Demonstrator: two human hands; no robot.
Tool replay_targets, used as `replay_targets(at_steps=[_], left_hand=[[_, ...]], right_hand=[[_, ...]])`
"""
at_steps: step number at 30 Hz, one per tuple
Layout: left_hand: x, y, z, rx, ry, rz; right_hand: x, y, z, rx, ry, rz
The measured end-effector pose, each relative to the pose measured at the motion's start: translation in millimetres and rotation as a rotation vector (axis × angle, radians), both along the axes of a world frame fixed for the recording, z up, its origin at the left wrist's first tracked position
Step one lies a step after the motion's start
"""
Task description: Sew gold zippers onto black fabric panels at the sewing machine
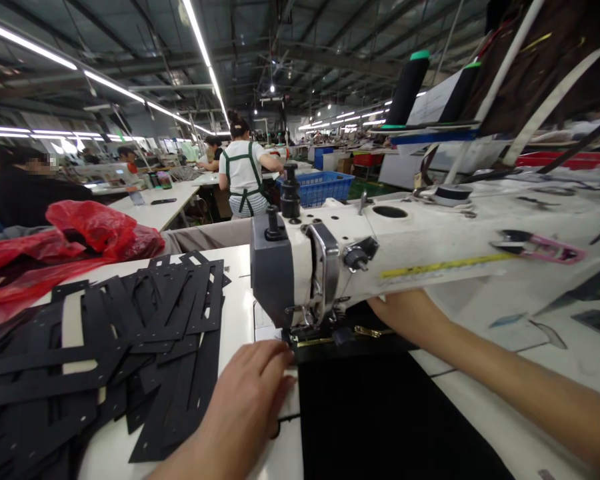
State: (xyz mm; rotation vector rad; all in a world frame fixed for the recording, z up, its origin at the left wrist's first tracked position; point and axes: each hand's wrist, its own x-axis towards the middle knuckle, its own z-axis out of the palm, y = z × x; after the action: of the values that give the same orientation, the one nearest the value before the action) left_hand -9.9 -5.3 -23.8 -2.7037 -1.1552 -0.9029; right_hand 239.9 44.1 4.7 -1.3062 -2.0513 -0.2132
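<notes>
Black fabric [380, 407] is pinned flat by the left hand [250, 393], its gold zipper [330, 339] lying crosswise under the sewing machine [330, 267]; the right hand [395, 313] is half hidden, grip unclear.

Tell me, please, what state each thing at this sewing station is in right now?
Left hand: flat, fingertips on the black fabric's edge.
Right hand: reaches under the machine arm, mostly hidden.
Black fabric: spread flat under the presser foot.
Gold zipper: lying along the fabric at the needle.
Black cut pieces: heaped loosely at left.
Snips: resting on the machine.
</notes>
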Motion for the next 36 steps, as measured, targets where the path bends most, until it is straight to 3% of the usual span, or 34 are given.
replay_targets(at_steps=[4, 5, 7, 9, 12, 16, 22, 26, 30, 36], left_hand=[[-10.3, 16.1, 1.5, 0.032, 0.159, -0.162], [-8.9, 18.5, 3.5, -0.023, 0.142, -0.153], [-5.1, 21.5, 9.7, -0.177, 0.072, -0.034], [-2.2, 23.0, 16.2, -0.284, 0.020, 0.087], [-1.6, 23.4, 19.0, -0.308, 0.010, 0.111], [-2.5, 19.5, 8.8, -0.201, 0.012, 0.016], [2.2, 11.3, -0.4, -0.054, 0.237, -0.026], [3.7, 9.3, -2.0, 0.047, 0.272, -0.007], [3.1, 8.0, -4.4, 0.113, 0.280, 0.028], [2.8, 10.1, -3.3, 0.136, 0.260, -0.034]], right_hand=[[-21.9, -56.5, -12.2, -0.063, -0.082, 0.296], [-31.0, -66.3, -15.8, -0.073, -0.107, 0.351], [-49.1, -72.8, -21.5, -0.109, -0.153, 0.330], [-63.2, -65.2, -24.4, -0.206, -0.187, 0.252], [-73.2, -48.9, -26.0, -0.333, -0.194, 0.217], [-73.1, -49.1, -31.4, -0.256, -0.183, 0.268], [-67.5, -54.7, -30.1, -0.166, -0.156, 0.347], [-65.5, -44.5, -29.0, -0.002, -0.123, 0.240], [-65.3, -39.7, -32.6, -0.117, -0.145, 0.299], [-63.9, -39.7, -29.9, -0.215, -0.175, 0.316]])
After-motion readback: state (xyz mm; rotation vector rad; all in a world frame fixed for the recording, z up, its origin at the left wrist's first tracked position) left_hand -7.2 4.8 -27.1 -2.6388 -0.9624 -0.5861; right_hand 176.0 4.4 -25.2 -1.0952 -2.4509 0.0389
